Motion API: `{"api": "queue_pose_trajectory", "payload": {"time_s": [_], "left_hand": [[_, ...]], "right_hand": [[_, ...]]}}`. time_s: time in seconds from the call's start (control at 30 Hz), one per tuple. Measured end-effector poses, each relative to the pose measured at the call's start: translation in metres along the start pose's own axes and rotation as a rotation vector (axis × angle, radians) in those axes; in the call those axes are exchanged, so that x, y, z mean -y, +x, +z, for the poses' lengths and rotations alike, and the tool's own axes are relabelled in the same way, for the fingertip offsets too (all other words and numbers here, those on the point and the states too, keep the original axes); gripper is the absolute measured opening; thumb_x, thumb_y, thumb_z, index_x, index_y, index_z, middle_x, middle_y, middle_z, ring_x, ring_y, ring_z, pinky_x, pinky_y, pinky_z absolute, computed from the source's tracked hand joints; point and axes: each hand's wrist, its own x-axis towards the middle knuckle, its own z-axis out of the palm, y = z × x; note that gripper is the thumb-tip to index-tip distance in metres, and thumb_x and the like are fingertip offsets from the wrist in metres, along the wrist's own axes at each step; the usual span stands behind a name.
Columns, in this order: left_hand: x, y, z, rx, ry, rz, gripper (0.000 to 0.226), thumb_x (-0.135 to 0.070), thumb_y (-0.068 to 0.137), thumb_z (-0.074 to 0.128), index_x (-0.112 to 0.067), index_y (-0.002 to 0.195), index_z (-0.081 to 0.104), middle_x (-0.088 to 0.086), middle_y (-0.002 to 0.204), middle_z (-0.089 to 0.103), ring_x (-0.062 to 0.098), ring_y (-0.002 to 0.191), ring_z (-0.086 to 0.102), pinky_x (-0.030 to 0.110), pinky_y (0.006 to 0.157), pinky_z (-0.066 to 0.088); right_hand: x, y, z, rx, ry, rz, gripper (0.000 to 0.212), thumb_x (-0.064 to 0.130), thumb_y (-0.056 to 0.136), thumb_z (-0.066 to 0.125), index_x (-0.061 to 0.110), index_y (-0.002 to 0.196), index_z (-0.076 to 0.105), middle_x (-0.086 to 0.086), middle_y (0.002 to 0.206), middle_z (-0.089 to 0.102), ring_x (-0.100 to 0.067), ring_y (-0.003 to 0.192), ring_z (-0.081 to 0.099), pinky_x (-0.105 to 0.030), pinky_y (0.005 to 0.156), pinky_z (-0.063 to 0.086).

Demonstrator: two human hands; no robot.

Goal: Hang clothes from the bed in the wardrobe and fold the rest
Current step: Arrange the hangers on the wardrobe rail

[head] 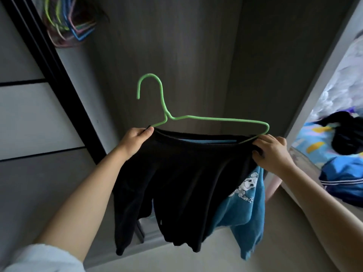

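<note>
Both hands' fingers (146, 132) pinch black garment (176, 183) on hanger (196, 117), facing wardrobe (196, 55).

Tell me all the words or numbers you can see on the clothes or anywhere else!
No words or numbers can be read in this picture.
Blue top: only a white cartoon print, no letters.
Black garment and green hanger: plain, no label showing.
Blue clothes on the bed: white stripes only; anything else there is too blurred to tell.
</note>
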Motion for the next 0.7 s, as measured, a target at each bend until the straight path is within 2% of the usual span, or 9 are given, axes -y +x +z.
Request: {"api": "queue_pose_trajectory", "payload": {"time_s": [0.07,0.1,0.17,0.27,0.37,0.43,0.53,0.6,0.7], "left_hand": [[0.012,-0.004,0.003,0.025,-0.019,-0.011,0.046,-0.054,0.073,0.049,-0.012,0.062,0.035,0.006,0.072,0.031,0.017,0.073,0.03,0.026,0.062,0.022],[0.017,-0.008,0.005,0.018,-0.029,-0.019,0.047,-0.055,0.072,0.049,-0.011,0.062,0.035,0.005,0.069,0.032,0.015,0.07,0.031,0.026,0.061,0.022],[0.025,-0.014,0.011,-0.007,-0.027,-0.034,0.044,-0.049,0.075,0.047,-0.016,0.055,0.027,-0.008,0.052,0.029,0.005,0.053,0.029,0.028,0.057,0.018],[0.03,-0.021,0.018,-0.024,0.059,-0.058,0.041,-0.047,0.075,0.042,-0.019,0.052,0.023,-0.013,0.041,0.023,0.004,0.04,0.026,0.029,0.053,0.017],[0.03,-0.023,0.024,-0.044,0.24,-0.025,0.056,-0.06,0.07,0.038,-0.007,0.054,0.048,0.005,0.049,0.046,0.011,0.05,0.046,0.027,0.053,0.026],[0.027,-0.019,0.031,-0.085,0.389,0.043,0.063,-0.051,0.079,0.04,0.007,0.078,0.064,0.024,0.073,0.064,0.031,0.076,0.063,0.03,0.061,0.034],[0.006,-0.011,0.044,-0.173,0.532,0.103,0.046,-0.036,0.095,0.047,0.006,0.099,0.065,0.027,0.089,0.067,0.039,0.091,0.062,0.033,0.067,0.038],[-0.013,-0.009,0.055,-0.218,0.628,0.13,0.044,-0.035,0.094,0.045,0.005,0.095,0.064,0.026,0.086,0.066,0.04,0.087,0.061,0.033,0.063,0.034],[-0.041,-0.008,0.068,-0.288,0.717,0.279,0.045,-0.036,0.093,0.046,0.005,0.088,0.061,0.028,0.084,0.065,0.044,0.083,0.06,0.037,0.063,0.038]], "right_hand": [[-0.003,-0.001,-0.004,-0.036,-0.012,0.064,0.035,0.029,0.064,0.037,0.006,0.06,0.064,-0.006,0.063,0.061,-0.026,0.06,0.063,-0.029,0.067,0.027],[-0.005,-0.001,-0.006,-0.045,-0.02,0.073,0.034,0.029,0.066,0.038,0.006,0.059,0.062,-0.006,0.061,0.059,-0.027,0.059,0.062,-0.03,0.067,0.031],[-0.008,0.001,-0.01,-0.058,-0.066,0.056,0.034,0.03,0.068,0.038,0.006,0.057,0.06,-0.006,0.059,0.056,-0.026,0.058,0.061,-0.035,0.07,0.037],[-0.015,0.008,-0.021,-0.103,-0.144,-0.005,0.03,0.027,0.068,0.039,0.008,0.056,0.059,-0.005,0.057,0.053,-0.023,0.063,0.055,-0.034,0.07,0.024],[-0.027,0.014,-0.034,-0.151,-0.187,-0.096,0.026,0.023,0.069,0.04,0.009,0.057,0.057,-0.005,0.057,0.051,-0.017,0.068,0.038,-0.035,0.071,0.025],[-0.027,0.02,-0.044,-0.125,-0.158,-0.136,0.025,0.022,0.067,0.039,0.008,0.056,0.057,-0.006,0.058,0.05,-0.019,0.068,0.041,-0.034,0.069,0.029],[-0.007,0.032,-0.059,-0.006,-0.033,-0.218,0.029,0.021,0.062,0.036,0.004,0.057,0.059,-0.009,0.061,0.054,-0.027,0.059,0.054,-0.028,0.058,0.045],[0.013,0.036,-0.065,0.027,0.07,-0.301,0.026,0.018,0.059,0.035,0.002,0.056,0.056,-0.012,0.06,0.052,-0.026,0.06,0.048,-0.026,0.052,0.044],[0.049,0.031,-0.064,-0.042,0.212,-0.362,0.023,0.011,0.059,0.036,0.001,0.059,0.057,-0.013,0.064,0.051,-0.024,0.064,0.042,-0.031,0.058,0.038]]}}
